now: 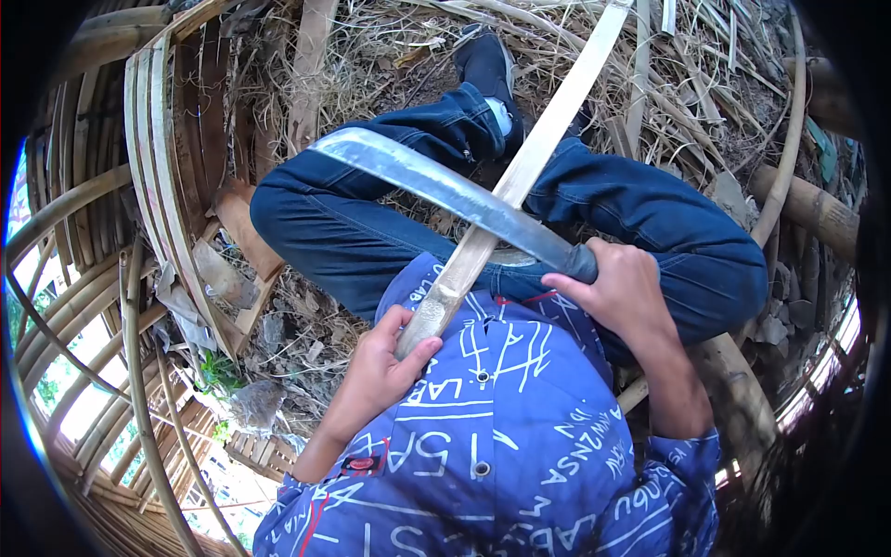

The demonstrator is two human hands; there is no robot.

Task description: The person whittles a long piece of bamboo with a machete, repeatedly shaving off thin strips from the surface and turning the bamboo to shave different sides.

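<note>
My left hand [382,367] is closed round the near end of a long, pale bamboo strip [543,139], which slants away from my belly to the top of the view. In my right hand [624,290] is the dark handle of a machete [418,176]. Its broad grey blade lies across the strip, crossing it at about the middle, and its tip points to the upper left over my knee. Whether the edge bites into the strip cannot be made out. The strip passes between my bent legs [334,223].
Dry shavings and straw [390,74] litter the ground around my shoe [486,65]. Bowed bamboo slats [158,186] stand on the left beside a bamboo lattice [93,316]. A thick bamboo pole [812,209] lies at the right.
</note>
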